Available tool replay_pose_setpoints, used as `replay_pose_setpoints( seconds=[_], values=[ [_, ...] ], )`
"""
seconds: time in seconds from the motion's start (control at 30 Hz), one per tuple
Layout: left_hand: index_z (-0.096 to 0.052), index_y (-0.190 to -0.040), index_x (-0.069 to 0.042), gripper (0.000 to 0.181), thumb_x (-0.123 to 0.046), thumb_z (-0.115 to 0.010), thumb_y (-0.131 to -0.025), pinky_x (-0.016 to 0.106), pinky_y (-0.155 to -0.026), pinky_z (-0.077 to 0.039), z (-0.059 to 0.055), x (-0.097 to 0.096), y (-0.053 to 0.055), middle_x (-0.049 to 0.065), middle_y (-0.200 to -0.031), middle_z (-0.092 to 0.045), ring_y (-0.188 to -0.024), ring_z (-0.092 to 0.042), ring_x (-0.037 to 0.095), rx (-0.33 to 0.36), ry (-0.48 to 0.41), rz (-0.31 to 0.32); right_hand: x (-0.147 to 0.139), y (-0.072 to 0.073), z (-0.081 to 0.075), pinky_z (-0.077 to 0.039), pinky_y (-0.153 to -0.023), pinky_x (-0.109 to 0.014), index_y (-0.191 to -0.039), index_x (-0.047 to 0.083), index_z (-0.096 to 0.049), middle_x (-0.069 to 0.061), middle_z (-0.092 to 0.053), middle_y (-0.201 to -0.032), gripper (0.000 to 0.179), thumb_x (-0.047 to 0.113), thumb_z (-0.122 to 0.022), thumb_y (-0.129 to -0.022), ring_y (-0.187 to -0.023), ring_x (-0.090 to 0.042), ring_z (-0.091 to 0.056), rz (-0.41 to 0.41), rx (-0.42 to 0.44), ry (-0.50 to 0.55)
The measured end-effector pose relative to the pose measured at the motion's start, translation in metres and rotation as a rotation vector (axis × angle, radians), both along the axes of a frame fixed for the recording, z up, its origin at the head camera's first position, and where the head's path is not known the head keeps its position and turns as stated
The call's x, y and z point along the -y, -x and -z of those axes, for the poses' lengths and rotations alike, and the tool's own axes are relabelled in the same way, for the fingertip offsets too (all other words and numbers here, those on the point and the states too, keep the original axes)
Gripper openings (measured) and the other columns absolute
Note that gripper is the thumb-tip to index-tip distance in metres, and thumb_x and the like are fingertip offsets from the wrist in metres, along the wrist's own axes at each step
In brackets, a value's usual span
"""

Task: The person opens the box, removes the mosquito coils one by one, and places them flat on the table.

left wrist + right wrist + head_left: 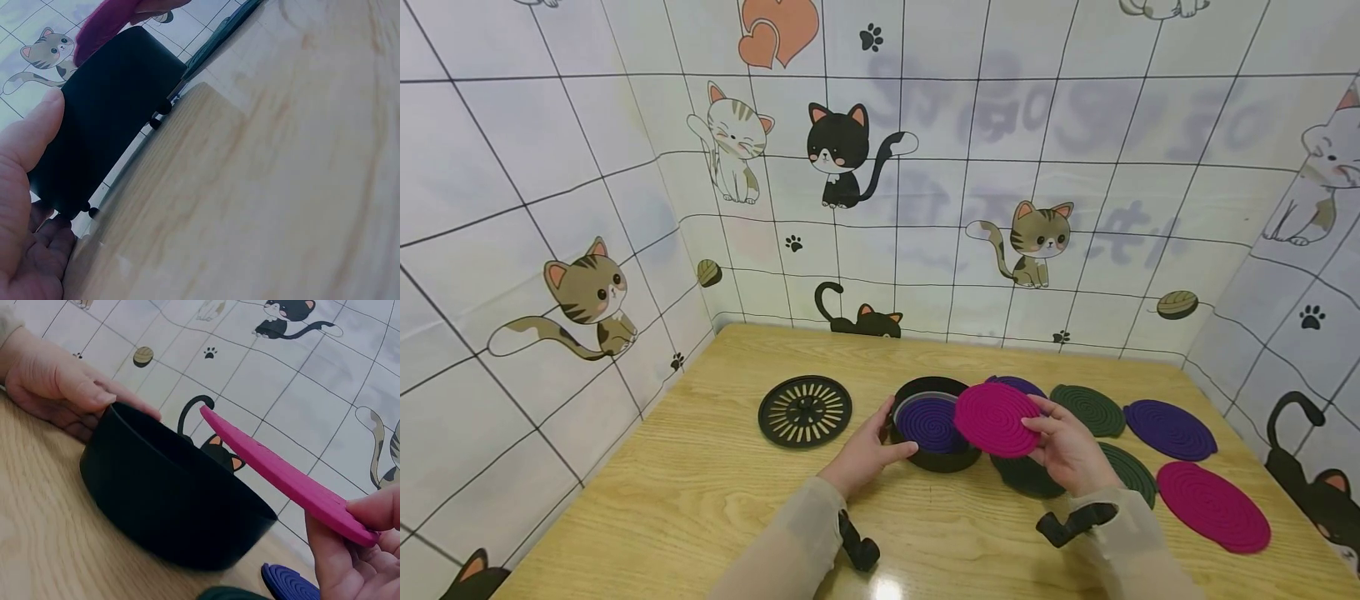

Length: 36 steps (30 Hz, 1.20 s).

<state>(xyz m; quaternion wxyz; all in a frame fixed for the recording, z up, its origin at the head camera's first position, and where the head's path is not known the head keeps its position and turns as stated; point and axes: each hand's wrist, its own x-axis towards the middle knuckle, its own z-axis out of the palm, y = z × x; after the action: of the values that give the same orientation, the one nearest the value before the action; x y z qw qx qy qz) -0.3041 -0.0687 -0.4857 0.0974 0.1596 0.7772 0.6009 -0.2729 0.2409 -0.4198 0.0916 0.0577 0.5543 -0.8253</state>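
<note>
A round black container (pixel 942 463) stands on the table, and a purple spiral coaster (pixel 931 425) lies inside it. My left hand (pixel 872 454) grips the container's left side; in the left wrist view its thumb lies along the outer wall (pixel 106 119) and the fingers are low by the base. Between thumb and fingers of my right hand (pixel 1067 446) is a pink spiral coaster (pixel 996 419), pinched at its right edge. The coaster is tilted and overlaps the container's right rim in the head view. The right wrist view shows the coaster (pixel 281 475) raised above the rim.
Left of the container lies a black slotted lid (pixel 805 408) with a knob. To the right are several loose coasters: green (pixel 1086 408), purple (pixel 1171 429), pink (pixel 1213 507), and a dark green one (pixel 1026 479) partly under my right hand. A cat-print sheet (pixel 940 192) hangs behind the table.
</note>
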Motion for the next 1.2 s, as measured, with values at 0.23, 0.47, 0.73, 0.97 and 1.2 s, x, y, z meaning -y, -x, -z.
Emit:
replay_pose_setpoints(
  seconds=[0.23, 0.47, 0.73, 0.97, 1.2],
  values=[
    [-0.015, -0.155, -0.011, 0.089, -0.026, -0.072, -0.088, 0.048, -0.113, -0.024, -0.021, 0.001, -0.013, 0.016, -0.157, -0.022, -0.14, -0.027, 0.037, -0.013, -0.009, 0.015, -0.021, -0.011, 0.006, -0.052, -0.068, -0.023, -0.126, 0.023, -0.044, 0.004, -0.062, -0.096, 0.037, 0.0, -0.05, -0.098, -0.076, -0.007, -0.063, -0.07, -0.015, -0.045],
    [-0.015, -0.155, -0.012, 0.09, -0.027, -0.072, -0.088, 0.048, -0.113, -0.024, -0.025, 0.001, -0.015, 0.016, -0.156, -0.022, -0.14, -0.027, 0.036, -0.011, -0.012, 0.015, -0.043, -0.021, 0.014, -0.05, -0.068, -0.023, -0.121, 0.028, -0.048, 0.004, -0.061, -0.1, 0.035, 0.002, -0.052, -0.097, -0.078, -0.007, -0.062, -0.158, -0.024, -0.08],
    [-0.015, -0.156, -0.014, 0.089, -0.026, -0.072, -0.088, 0.047, -0.114, -0.023, -0.026, 0.0, -0.015, 0.015, -0.157, -0.021, -0.141, -0.026, 0.035, -0.004, -0.004, 0.01, -0.073, -0.032, 0.024, -0.056, -0.074, -0.027, -0.115, 0.034, -0.06, 0.002, -0.063, -0.11, 0.041, -0.001, -0.043, -0.1, -0.091, -0.011, -0.066, -0.347, -0.046, -0.045],
    [-0.016, -0.156, -0.014, 0.088, -0.026, -0.072, -0.088, 0.046, -0.114, -0.023, -0.019, 0.0, -0.009, 0.015, -0.157, -0.021, -0.141, -0.026, 0.035, 0.004, 0.004, 0.006, -0.091, -0.043, 0.033, -0.056, -0.08, -0.034, -0.118, 0.034, -0.062, 0.005, -0.063, -0.116, 0.043, 0.001, -0.042, -0.1, -0.1, -0.014, -0.065, -0.457, -0.026, -0.077],
    [-0.015, -0.156, -0.024, 0.091, -0.034, -0.073, -0.087, 0.044, -0.114, -0.024, 0.003, 0.0, 0.004, 0.008, -0.158, -0.02, -0.141, -0.027, 0.03, -0.007, 0.029, -0.001, -0.101, -0.053, 0.042, -0.054, -0.085, -0.036, -0.117, 0.029, -0.063, -0.001, -0.064, -0.117, 0.044, -0.004, -0.039, -0.099, -0.103, -0.019, -0.065, -0.535, 0.04, -0.005]
  ],
)
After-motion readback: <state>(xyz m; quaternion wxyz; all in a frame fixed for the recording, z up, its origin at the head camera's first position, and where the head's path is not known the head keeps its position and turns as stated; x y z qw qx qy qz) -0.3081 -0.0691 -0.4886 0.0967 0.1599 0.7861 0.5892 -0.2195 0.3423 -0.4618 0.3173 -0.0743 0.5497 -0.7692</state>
